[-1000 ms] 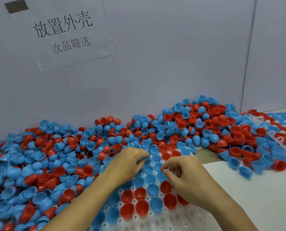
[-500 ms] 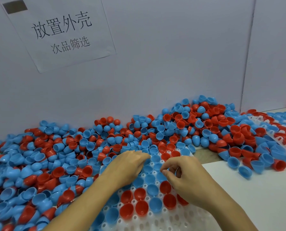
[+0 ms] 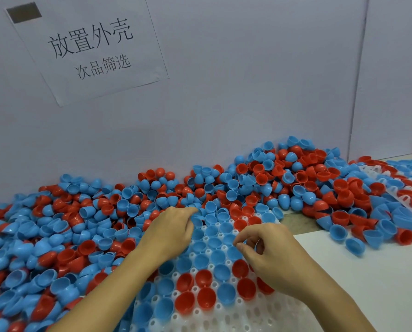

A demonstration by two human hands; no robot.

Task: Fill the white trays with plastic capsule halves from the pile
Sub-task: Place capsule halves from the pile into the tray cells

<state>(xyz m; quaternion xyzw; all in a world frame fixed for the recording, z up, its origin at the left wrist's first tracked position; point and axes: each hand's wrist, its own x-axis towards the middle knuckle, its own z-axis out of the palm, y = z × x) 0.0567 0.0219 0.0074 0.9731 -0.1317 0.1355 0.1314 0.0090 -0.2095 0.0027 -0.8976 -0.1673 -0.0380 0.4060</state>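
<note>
A white tray (image 3: pixel 226 318) with round pockets lies in front of me. Blue and red capsule halves sit open side up in its far rows; the near rows show bare pockets. A big pile of red and blue capsule halves (image 3: pixel 92 219) stretches along the wall, from the left around the tray's far edge. My left hand (image 3: pixel 173 232) reaches over the tray's far left corner. Its bent fingertips are down among blue halves, and what they hold is hidden. My right hand (image 3: pixel 273 256) hovers over the tray's right side, fingers curled, thumb near the index tip, nothing visible between them.
A second white tray (image 3: pixel 380 172), partly buried in halves, lies at the far right. Loose halves (image 3: pixel 354 246) are scattered on the white tabletop (image 3: pixel 368 271) to the right of the near tray. A grey wall with a paper sign (image 3: pixel 87 46) closes off the back.
My left hand has slid forward toward the pile's edge, its fingers stretching out further. My right hand has stayed almost still over the tray.
</note>
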